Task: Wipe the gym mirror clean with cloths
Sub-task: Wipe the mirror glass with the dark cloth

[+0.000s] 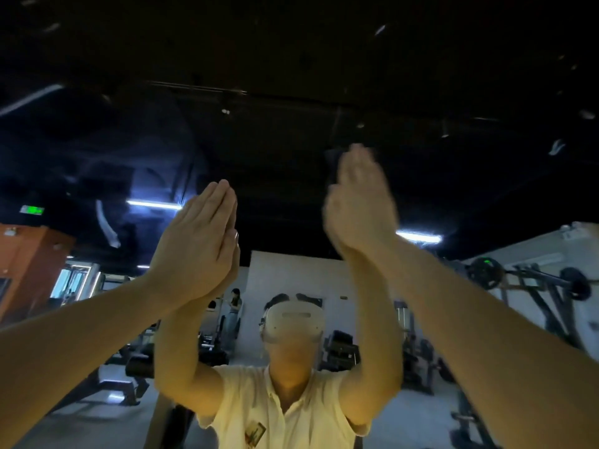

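Note:
The gym mirror (291, 92) fills the whole view and reflects me in a pale shirt with a white headset. My left hand (194, 244) lies flat on the glass, fingers straight and together, meeting its own reflection; no cloth shows under it. My right hand (359, 202) is higher and to the right, also flat with straight fingers, and blurred. A dark patch (332, 166) that may be a cloth shows at its upper left edge between palm and glass; I cannot tell for sure.
Everything else is seen as a reflection: a barbell rack (531, 280) at the right, benches and machines (129, 377) at the lower left, a person standing (234, 306) far behind, and strip lights (154, 205) under a dark ceiling.

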Demonstrator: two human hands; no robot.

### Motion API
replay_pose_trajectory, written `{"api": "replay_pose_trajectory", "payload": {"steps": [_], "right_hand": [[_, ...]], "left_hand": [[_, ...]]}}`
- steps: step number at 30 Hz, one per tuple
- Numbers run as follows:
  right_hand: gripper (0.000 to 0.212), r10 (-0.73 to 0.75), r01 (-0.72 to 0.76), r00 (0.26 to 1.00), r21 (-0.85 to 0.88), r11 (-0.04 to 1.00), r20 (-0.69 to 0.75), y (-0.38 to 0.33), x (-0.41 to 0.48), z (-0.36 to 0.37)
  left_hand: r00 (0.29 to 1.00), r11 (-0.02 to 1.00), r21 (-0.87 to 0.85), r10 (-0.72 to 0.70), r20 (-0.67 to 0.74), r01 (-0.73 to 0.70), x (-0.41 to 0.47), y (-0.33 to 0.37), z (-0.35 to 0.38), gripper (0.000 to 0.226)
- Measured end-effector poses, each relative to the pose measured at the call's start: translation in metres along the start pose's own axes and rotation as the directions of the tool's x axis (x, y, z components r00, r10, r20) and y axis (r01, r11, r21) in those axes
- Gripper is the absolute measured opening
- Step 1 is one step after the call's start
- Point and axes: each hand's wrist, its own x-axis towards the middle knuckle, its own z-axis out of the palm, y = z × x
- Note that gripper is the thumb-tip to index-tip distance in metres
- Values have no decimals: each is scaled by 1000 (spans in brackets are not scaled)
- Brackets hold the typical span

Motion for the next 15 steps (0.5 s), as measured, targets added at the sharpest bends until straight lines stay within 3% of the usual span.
{"api": "replay_pose_trajectory", "payload": {"steps": [4, 7, 11, 13, 15], "right_hand": [[68, 424, -426, 904, 23, 904, 62, 77, -19, 3], [66, 508, -514, 857, 86, 854, 82, 40, -21, -6], [71, 153, -153, 988, 138, 979, 12, -72, -27, -16], [70, -117, 109, 992, 171, 979, 38, -120, -41, -23], [67, -302, 283, 950, 197, 939, 74, -129, -50, -29]], "left_hand": [[1000, 1000, -16, -23, -8, 23, 1, 5, 3, 67], [999, 999, -23, -31, -10, 31, -1, 8, 5, 67], [1000, 999, -49, -7, 28, 8, 0, -1, 2, 68], [998, 995, -100, 11, 55, -6, 1, -6, -3, 66], [996, 990, -141, 18, 82, -7, 2, -9, -8, 67]]}}
